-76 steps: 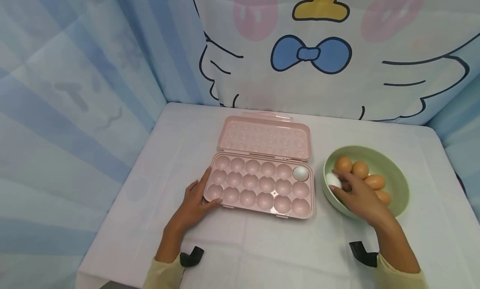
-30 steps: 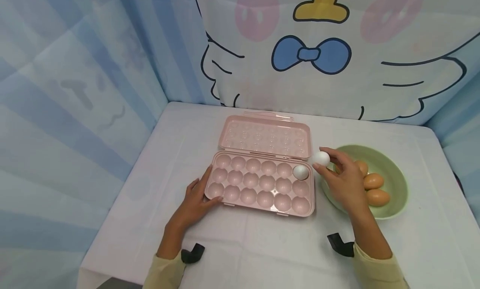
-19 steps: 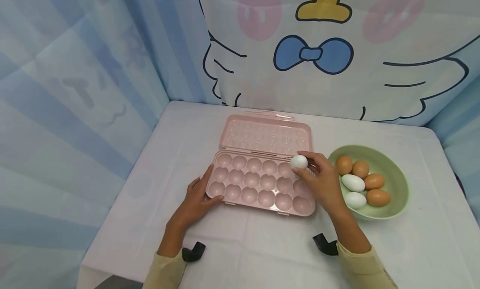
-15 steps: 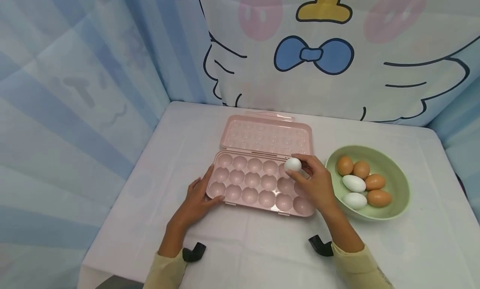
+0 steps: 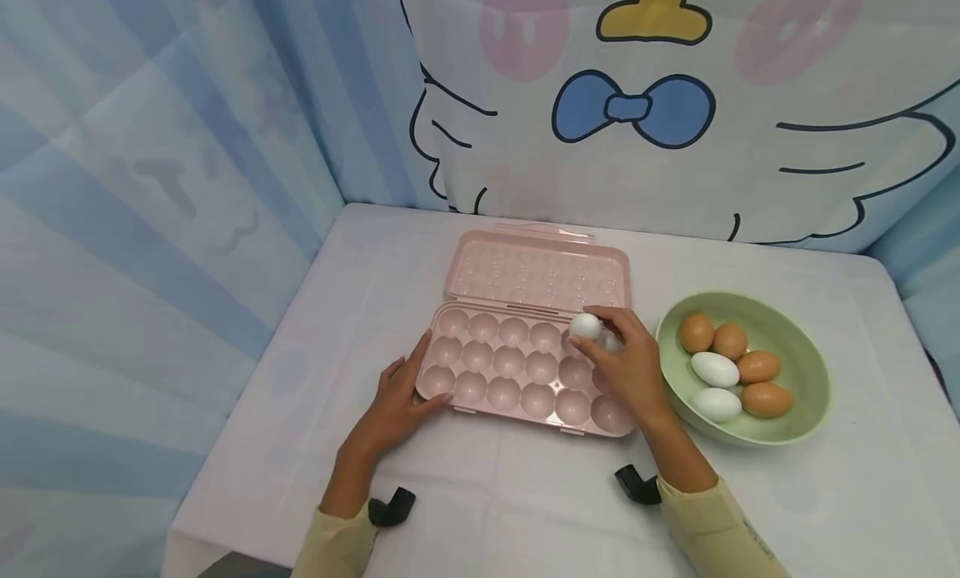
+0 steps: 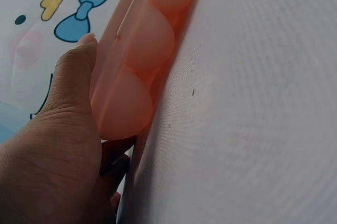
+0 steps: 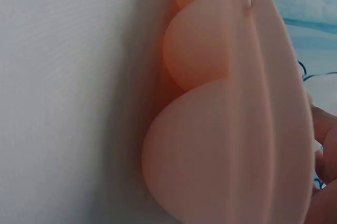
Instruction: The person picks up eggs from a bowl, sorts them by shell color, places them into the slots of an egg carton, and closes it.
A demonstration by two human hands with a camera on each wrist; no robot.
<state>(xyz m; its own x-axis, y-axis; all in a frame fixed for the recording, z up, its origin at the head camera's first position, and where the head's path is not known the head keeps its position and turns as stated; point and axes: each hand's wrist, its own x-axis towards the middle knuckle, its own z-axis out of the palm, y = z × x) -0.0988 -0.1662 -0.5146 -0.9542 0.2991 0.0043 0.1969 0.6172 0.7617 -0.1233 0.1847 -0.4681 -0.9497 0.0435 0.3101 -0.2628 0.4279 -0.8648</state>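
Observation:
A pink egg carton (image 5: 510, 362) lies open in the middle of the table, with rows of round cups. My left hand (image 5: 400, 404) grips its left end, thumb along the front edge and fingers along the side; the left wrist view shows the thumb (image 6: 76, 79) against the carton wall. My right hand (image 5: 630, 363) pinches a white egg (image 5: 585, 326) between thumb and fingers, over the back-row cup second from the right. Behind those fingers, another white egg (image 5: 612, 342) shows partly in the back right cup. The carton's front wall (image 7: 268, 129) hides most of the right hand in its wrist view.
A green bowl (image 5: 813, 378) stands right of the carton, holding several brown eggs (image 5: 759, 367) and two white eggs (image 5: 715, 369). The carton's lid (image 5: 538, 269) lies back toward the printed curtain (image 5: 637, 186). A white cloth (image 5: 487, 511) covers the table.
My right hand has lifted a white egg out of the green bowl and carried it left to the carton's back row. My left hand stays on the carton.

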